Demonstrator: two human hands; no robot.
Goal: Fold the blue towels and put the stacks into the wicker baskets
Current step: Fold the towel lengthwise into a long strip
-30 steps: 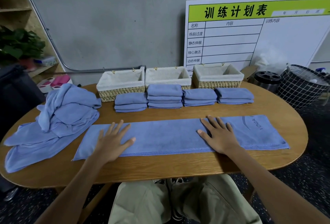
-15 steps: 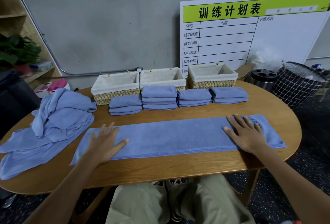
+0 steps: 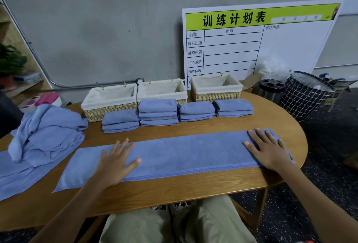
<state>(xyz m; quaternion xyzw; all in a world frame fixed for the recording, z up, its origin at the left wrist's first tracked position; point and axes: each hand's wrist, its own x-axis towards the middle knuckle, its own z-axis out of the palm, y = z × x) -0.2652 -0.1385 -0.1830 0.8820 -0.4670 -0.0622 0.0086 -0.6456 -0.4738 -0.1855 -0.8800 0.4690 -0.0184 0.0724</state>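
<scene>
A long blue towel (image 3: 184, 155) is laid flat across the lower centre of the frame, its long axis running left to right along the table (image 3: 174, 194). Its right end is covered by the right hand (image 3: 268, 150), fingers spread and pressed flat; the left hand (image 3: 114, 162), likewise spread, is rested nearer the left end. Neither end is pinched yet.

Matt blue cloth towel (image 3: 184, 152), smooth wood-grain table (image 3: 174, 192), woven wicker baskets (image 3: 110, 110) w/ cloth liners, matt concrete wall (image 3: 96, 30)
</scene>
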